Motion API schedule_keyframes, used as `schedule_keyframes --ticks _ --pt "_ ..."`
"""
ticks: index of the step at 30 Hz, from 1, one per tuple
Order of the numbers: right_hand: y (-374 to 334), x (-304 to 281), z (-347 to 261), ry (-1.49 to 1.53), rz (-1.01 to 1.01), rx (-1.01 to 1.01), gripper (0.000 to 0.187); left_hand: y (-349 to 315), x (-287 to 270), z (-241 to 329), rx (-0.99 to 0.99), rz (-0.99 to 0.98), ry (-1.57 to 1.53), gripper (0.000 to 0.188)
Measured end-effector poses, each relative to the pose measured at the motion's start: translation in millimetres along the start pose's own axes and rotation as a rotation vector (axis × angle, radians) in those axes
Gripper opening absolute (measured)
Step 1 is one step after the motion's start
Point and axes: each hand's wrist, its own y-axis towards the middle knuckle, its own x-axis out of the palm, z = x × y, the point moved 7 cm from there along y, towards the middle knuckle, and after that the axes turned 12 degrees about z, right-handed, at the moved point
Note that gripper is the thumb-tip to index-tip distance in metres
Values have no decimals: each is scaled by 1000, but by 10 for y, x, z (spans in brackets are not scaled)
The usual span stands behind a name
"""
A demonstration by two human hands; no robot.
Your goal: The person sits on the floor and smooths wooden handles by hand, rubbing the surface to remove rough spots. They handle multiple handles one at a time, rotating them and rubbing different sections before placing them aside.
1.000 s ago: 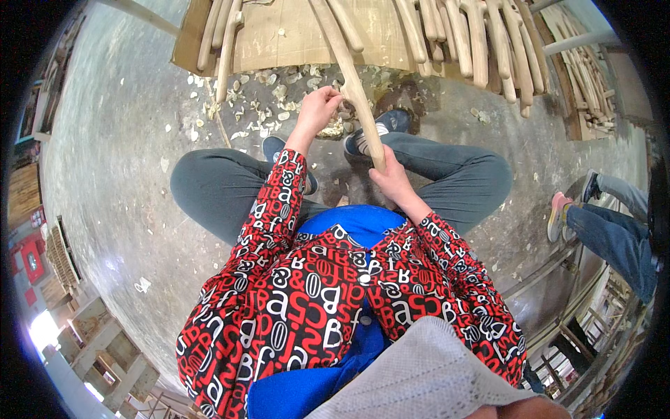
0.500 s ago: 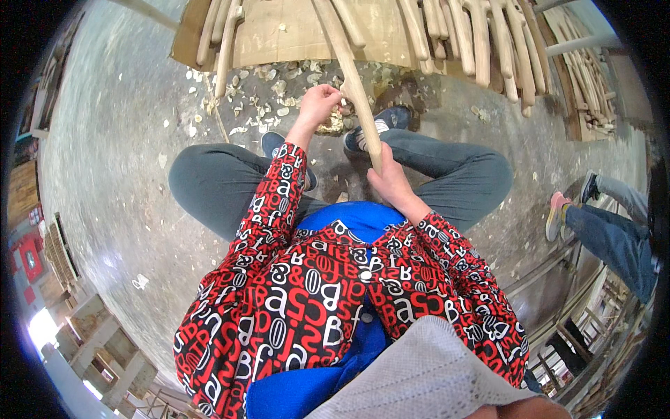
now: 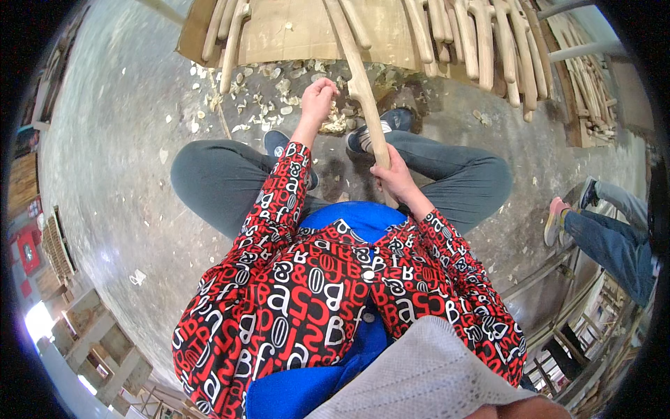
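Observation:
A long, pale wooden piece (image 3: 363,91), shaped like a chair leg with a small raised joint on its side, slants from the cardboard down toward my lap. My right hand (image 3: 398,176) is wrapped round its near end, above my right thigh. Left of the raised joint, a little apart from the wood, my left hand (image 3: 319,101) is closed with its fingers curled in. Whatever those fingers may hold is hidden. Below both hands, wood shavings (image 3: 283,87) are scattered on the floor between my shoes.
Brown cardboard (image 3: 293,38) lies ahead, with several similar wooden pieces (image 3: 481,42) on its right and a few on its left (image 3: 232,49). More wooden pieces (image 3: 583,91) are stacked at far right. Another person's legs (image 3: 607,241) show at the right edge.
My left hand has drawn slightly left and up, away from the wood's raised joint. The wooden piece has shifted a little right, and my right hand's grip on it has turned slightly.

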Motion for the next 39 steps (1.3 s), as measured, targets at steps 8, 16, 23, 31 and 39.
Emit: schedule_keyframes --ticks 8,16,23,31,39 --pt "16 12 37 -12 -15 2 61 -76 34 67 -137 -26 -277 21" --pt "7 17 43 18 -47 29 59 -136 101 132 -181 -94 -283 21" --pt "-8 11 20 20 -29 34 58 -129 74 123 -194 -30 -243 17" --pt "29 -34 64 -49 3 -14 59 -166 114 18 -422 -34 -242 21" --pt "79 -4 93 -238 92 -237 61 -336 339 -71 -638 -101 -486 15"
